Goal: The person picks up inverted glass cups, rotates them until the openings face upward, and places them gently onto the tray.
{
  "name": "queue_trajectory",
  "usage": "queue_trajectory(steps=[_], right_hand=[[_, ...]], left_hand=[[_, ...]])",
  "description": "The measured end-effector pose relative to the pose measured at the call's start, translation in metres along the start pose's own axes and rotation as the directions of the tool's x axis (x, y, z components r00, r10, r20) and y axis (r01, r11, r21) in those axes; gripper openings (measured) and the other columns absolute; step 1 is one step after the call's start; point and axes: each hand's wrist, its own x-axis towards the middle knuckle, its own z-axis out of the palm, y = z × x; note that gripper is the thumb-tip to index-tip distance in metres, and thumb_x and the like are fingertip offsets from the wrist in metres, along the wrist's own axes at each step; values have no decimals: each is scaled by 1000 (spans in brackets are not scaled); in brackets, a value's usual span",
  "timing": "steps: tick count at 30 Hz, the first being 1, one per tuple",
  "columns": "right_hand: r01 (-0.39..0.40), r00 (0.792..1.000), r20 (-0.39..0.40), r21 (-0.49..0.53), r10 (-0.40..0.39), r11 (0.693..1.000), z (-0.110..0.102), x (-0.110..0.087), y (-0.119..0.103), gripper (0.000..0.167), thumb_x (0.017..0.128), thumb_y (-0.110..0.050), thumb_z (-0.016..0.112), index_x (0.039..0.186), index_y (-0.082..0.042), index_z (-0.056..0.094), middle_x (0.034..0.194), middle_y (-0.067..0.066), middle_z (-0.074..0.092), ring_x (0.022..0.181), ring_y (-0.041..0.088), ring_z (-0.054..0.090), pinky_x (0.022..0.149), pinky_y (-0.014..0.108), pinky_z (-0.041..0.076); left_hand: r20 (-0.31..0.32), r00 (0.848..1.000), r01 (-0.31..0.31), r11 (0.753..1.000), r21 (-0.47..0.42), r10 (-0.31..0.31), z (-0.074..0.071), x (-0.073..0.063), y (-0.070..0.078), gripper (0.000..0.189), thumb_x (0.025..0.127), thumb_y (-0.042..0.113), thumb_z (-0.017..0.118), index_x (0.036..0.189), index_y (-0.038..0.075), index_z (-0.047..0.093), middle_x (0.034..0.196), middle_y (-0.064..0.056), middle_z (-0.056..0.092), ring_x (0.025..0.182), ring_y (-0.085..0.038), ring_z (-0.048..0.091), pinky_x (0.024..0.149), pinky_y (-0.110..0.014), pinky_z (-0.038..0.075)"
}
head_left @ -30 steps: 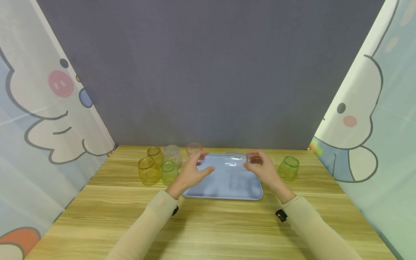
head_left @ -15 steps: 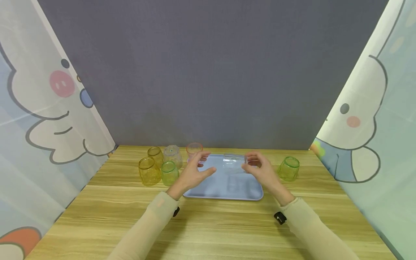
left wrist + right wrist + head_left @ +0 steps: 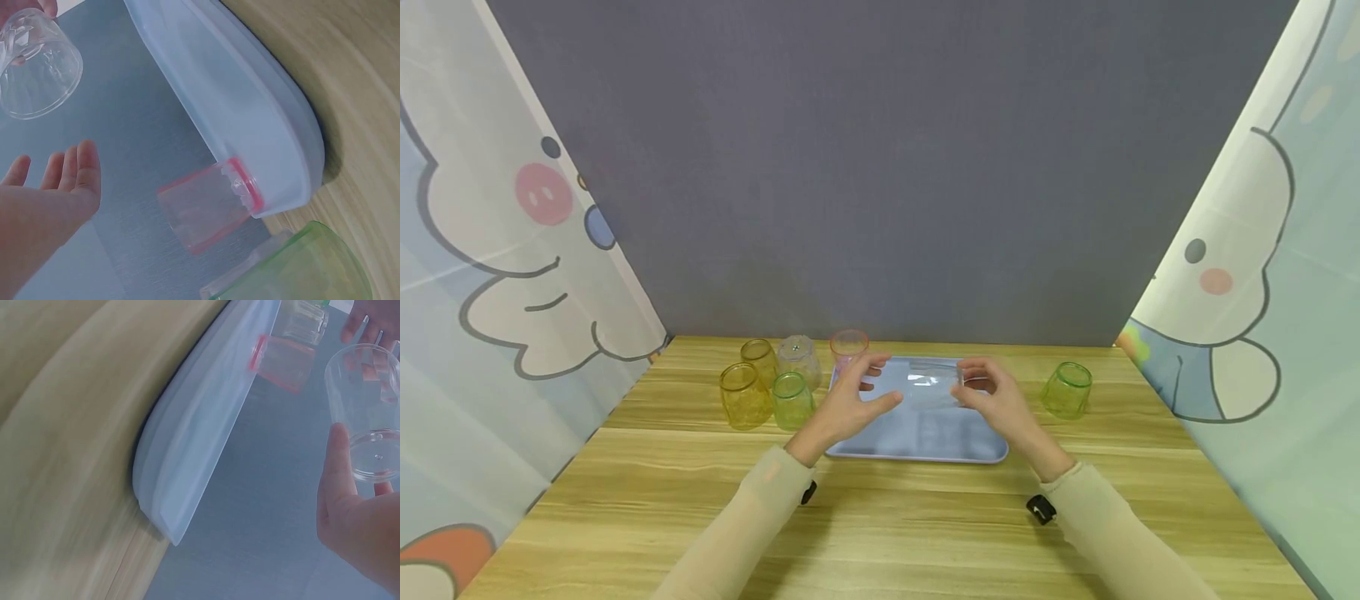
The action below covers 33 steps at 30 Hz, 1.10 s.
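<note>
A clear, colourless cup (image 3: 931, 384) lies sideways in the air over the pale blue tray (image 3: 917, 447). My right hand (image 3: 997, 402) grips it by its base end, thumb on the near side; in the right wrist view the fingers curl round the base of the cup (image 3: 364, 419). The cup's mouth points left, toward my left hand (image 3: 852, 402). That hand holds nothing; its fingers and thumb are spread, a gap away from the mouth, as the left wrist view shows beside the cup (image 3: 44, 72).
Left of the tray stand two yellow cups (image 3: 745, 397), a green cup (image 3: 793, 402) and a clear upturned cup (image 3: 799, 358). A pink-rimmed cup (image 3: 848, 342) is behind my left hand. Another green cup (image 3: 1067, 390) stands to the right. A grey panel (image 3: 895, 183) closes off the back.
My right hand has carried the clear cup slightly left and down, closer to my left hand. My left hand has shifted slightly right and stays spread.
</note>
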Motion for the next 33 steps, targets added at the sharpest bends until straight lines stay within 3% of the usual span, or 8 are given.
queue_trajectory(steps=[7,15,25,33], right_hand=[[13,1000,7,5,-13,1000,2,0,-1,41,95,-9,70,130,4,55,123,25,53,110,41,60,81,32,58],[2,1000,15,21,-2,1000,7,-1,-4,42,95,-10,71,131,4,55,124,25,52,110,42,58,81,33,58],[-27,999,26,57,25,998,12,-2,-7,43,94,-12,71,132,2,55,125,24,51,105,27,61,83,34,58],[-45,998,39,102,42,994,15,-1,-9,46,95,-9,70,134,6,51,126,27,50,101,24,61,83,34,58]], left_hand=[[6,1000,11,1000,25,-11,2,0,-6,64,93,27,75,148,8,48,141,-10,53,127,-27,51,104,-46,45],[19,1000,2,1000,16,-3,5,-3,-7,66,93,30,75,148,8,47,142,-11,52,127,-29,51,103,-48,46],[26,1000,11,1000,0,-11,5,-5,-6,66,92,28,76,149,11,47,145,-8,51,128,-27,50,104,-48,45],[39,999,-5,1000,-14,6,5,-5,-5,68,91,27,77,149,8,46,143,-12,50,128,-29,50,104,-50,45]])
